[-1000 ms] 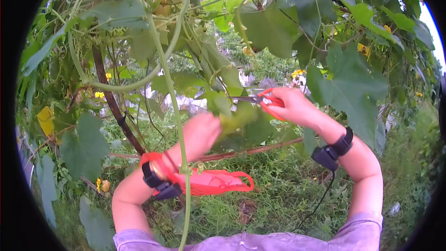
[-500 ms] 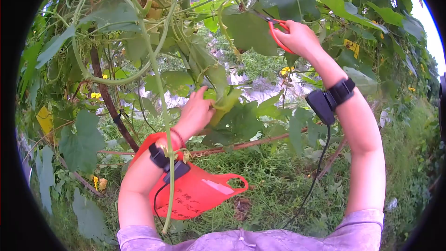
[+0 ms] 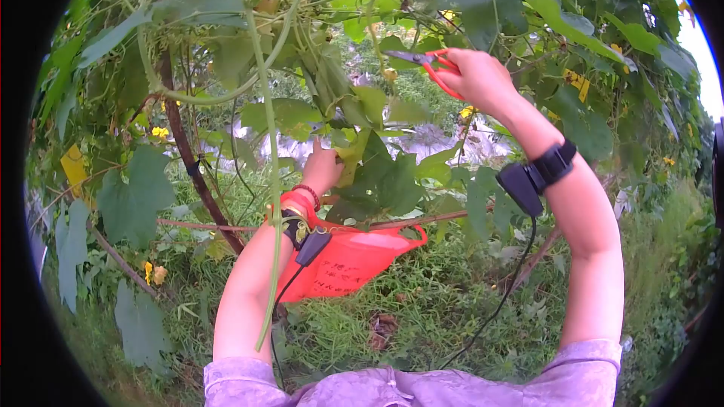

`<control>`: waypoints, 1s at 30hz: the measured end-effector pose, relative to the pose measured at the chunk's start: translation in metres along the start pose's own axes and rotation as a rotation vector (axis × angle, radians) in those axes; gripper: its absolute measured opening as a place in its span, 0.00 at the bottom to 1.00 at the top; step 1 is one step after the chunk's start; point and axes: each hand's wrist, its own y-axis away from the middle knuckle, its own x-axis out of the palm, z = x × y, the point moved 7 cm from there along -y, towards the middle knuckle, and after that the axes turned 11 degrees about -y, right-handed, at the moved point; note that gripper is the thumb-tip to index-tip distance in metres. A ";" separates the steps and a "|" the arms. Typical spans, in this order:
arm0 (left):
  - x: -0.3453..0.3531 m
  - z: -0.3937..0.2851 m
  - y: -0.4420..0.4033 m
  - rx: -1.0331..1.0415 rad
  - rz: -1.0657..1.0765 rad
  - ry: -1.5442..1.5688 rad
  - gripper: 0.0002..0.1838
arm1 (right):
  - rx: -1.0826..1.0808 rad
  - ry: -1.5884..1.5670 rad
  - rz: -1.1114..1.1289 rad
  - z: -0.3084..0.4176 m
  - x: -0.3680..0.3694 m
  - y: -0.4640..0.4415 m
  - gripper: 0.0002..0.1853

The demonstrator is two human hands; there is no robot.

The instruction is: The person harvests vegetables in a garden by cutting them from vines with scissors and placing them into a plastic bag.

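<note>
My right hand (image 3: pixel 475 77) is closed on the orange handles of scissors (image 3: pixel 437 68), whose dark blades point left among the vines. My left hand (image 3: pixel 324 168) is lower, against green and yellowish leaves (image 3: pixel 353 152); one finger points up, and what the others hold, if anything, is hidden. A red plastic bag (image 3: pixel 351 260) with dark print hangs from my left wrist, below the hand. Near the scissor blades a thin stem hangs with a small yellowish tip (image 3: pixel 389 74).
A long green vine (image 3: pixel 273 181) hangs in front of my left forearm. Behind it a brown pole (image 3: pixel 185 143) leans, and a thin reddish branch (image 3: pixel 422 218) crosses low. Large leaves (image 3: pixel 136 196) hang at the left. Yellow tags (image 3: pixel 74 167) and grass (image 3: pixel 445 301) are in view.
My right hand first rose with the scissors, then came slightly down. The large leaf near the blades has dropped away from there. My left hand reached further into the foliage, and the bag swung up.
</note>
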 end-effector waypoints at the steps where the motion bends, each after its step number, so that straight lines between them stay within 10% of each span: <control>1: -0.002 0.002 -0.001 -0.008 0.090 0.184 0.12 | 0.012 -0.094 0.015 0.002 0.003 0.010 0.16; 5: 0.007 -0.010 0.017 -0.057 0.120 0.263 0.10 | 0.053 -0.281 0.069 0.001 0.015 0.045 0.16; 8: -0.047 -0.082 0.073 0.505 -0.296 0.169 0.05 | 0.230 -0.679 0.144 -0.038 0.055 0.061 0.14; 13: -0.061 -0.157 0.140 1.036 -0.034 0.077 0.22 | 0.489 -0.958 0.177 -0.059 0.108 0.098 0.14; 17: -0.044 -0.130 0.047 0.375 0.035 0.326 0.36 | 0.531 -0.921 0.163 -0.095 0.178 0.101 0.18; 21: 0.006 -0.105 -0.016 0.299 0.225 0.030 0.36 | -0.036 -1.181 0.134 -0.081 0.207 0.089 0.19; 23: 0.023 -0.087 -0.027 0.321 0.134 -0.026 0.24 | 0.472 -1.594 0.158 -0.092 0.233 0.109 0.17; 25: 0.002 -0.070 -0.025 0.267 -0.076 -0.029 0.11 | 0.473 -1.632 0.155 -0.095 0.219 0.127 0.15; 30: -0.053 0.009 0.079 0.019 -0.333 0.554 0.17 | 0.518 -1.273 0.325 -0.080 0.165 0.183 0.08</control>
